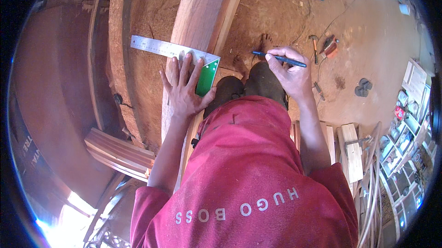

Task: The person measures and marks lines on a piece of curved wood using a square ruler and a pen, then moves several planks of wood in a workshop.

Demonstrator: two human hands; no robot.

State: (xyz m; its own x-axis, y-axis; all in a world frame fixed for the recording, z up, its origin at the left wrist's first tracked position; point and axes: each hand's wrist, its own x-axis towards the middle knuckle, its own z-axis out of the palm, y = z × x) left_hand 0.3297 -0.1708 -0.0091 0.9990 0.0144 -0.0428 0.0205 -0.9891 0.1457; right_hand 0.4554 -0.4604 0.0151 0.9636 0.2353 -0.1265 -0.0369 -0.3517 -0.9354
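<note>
A: What is pressed by the left hand (184, 89)?

B: A try square (184, 57) is held flat on a long wooden plank (205, 13). The hand is spread open, palm down, with the fingers (185, 63) laid over the corner where the steel blade (154, 46) meets the green stock (208, 77). The blade is seen to run leftward past the plank's edge, over a broad slab of reddish timber (133, 64) — the stock lies along the plank's right side.

A: And what is carried by the right hand (290, 74)?

B: A slim dark-blue pen or pencil (278, 58) is gripped between thumb and fingers, the hand being closed around it. The hand is held to the right of the plank, above the person's knees (251, 87), well apart from the square. The tip is pointed leftward; no contact with the wood is shown.

A: How is the plank placed?

B: It is laid lengthwise away from the person, beside the red shirt (248, 174), its far end cut off by the upper edge of the view.

A: What else is recorded?

B: A bare foot (265, 42) is seen on the sawdust-strewn earth floor (368, 36). A hammer (314, 48) and an orange power tool (329, 46) are found on the ground to the right, near a trailing cable. Stacked boards (120, 153) are shown at lower left — offcuts (352, 151) at lower right.
</note>
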